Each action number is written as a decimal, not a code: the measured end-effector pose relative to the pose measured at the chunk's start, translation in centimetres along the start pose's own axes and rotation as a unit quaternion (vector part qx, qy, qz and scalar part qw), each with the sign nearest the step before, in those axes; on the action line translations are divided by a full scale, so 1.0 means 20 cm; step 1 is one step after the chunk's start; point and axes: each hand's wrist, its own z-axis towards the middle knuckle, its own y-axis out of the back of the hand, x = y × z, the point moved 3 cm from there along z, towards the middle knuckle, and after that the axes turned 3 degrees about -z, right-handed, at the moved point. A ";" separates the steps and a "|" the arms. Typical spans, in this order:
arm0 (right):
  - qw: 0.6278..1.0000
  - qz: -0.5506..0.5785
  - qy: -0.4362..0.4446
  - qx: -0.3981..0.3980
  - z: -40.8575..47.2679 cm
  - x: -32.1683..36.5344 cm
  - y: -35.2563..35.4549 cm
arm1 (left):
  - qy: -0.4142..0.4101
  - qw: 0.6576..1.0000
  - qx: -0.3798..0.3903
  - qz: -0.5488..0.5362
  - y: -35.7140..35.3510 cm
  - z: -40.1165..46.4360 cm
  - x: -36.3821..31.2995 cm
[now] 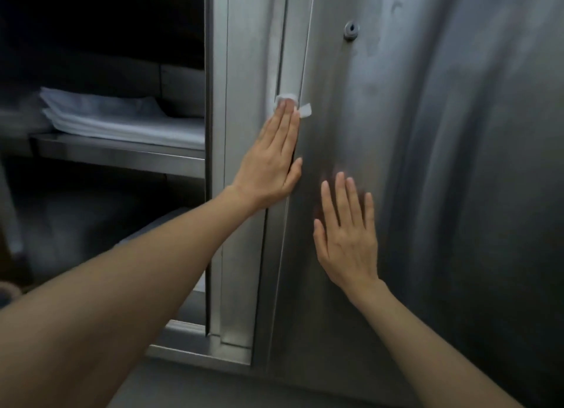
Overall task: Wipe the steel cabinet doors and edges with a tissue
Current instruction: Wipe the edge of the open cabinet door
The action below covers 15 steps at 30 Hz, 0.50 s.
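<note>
While the left hand pressed a tissue under flat fingers against the door's edge, the right hand lay spread, holding nothing, on the steel door. Edge-wiping seemed underway; next, probably a steady slide along that strip.

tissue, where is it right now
In the head view the tissue sits under the left hand's fingertips, pressed on the steel door's left edge, below the lock.
</note>
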 end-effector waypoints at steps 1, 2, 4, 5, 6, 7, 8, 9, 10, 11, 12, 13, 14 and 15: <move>1.000 -0.007 -0.001 0.003 -0.02 0.01 -0.04 | -0.003 1.000 -0.006 0.004 0.00 0.01 0.00; 1.000 -0.016 -0.005 0.002 -0.03 0.01 -0.09 | -0.005 1.000 -0.013 0.004 0.00 0.02 0.00; 0.999 -0.040 -0.012 -0.015 -0.04 0.01 -0.15 | 0.005 1.000 -0.029 -0.005 -0.03 0.01 -0.01; 0.998 -0.050 -0.011 -0.026 -0.05 0.01 -0.18 | 0.017 0.999 -0.031 -0.014 -0.06 -0.02 -0.02; 0.998 -0.058 -0.008 -0.034 -0.05 0.01 -0.19 | 0.028 0.999 -0.027 -0.025 -0.09 -0.08 -0.05; 0.997 -0.064 -0.006 -0.041 -0.05 0.01 -0.20 | 0.033 0.999 -0.016 -0.033 -0.13 -0.18 -0.07; 0.997 -0.067 -0.005 -0.046 -0.05 0.00 -0.20 | 0.033 0.999 -0.001 -0.034 -0.17 -0.30 -0.11; 0.997 -0.066 -0.005 -0.047 -0.05 0.00 -0.21 | 0.031 0.999 0.016 -0.032 -0.21 -0.42 -0.14; 0.997 -0.066 -0.007 -0.047 -0.06 0.00 -0.22 | 0.029 0.999 0.032 -0.028 -0.25 -0.54 -0.17; 0.997 -0.067 -0.007 -0.048 -0.06 0.00 -0.23 | 0.028 0.998 0.043 -0.024 -0.28 -0.62 -0.19; 0.996 -0.067 -0.006 -0.051 -0.06 0.00 -0.23 | 0.027 0.998 0.044 -0.022 -0.29 -0.65 -0.20; 0.996 -0.066 -0.006 -0.054 -0.06 0.00 -0.23 | 0.026 0.999 0.040 -0.021 -0.29 -0.63 -0.19; 0.996 -0.064 -0.007 -0.056 -0.07 0.00 -0.23 | 0.027 0.999 0.033 -0.021 -0.26 -0.56 -0.18; 0.996 -0.064 -0.007 -0.058 -0.07 0.00 -0.24 | 0.026 0.999 0.022 -0.022 -0.23 -0.45 -0.15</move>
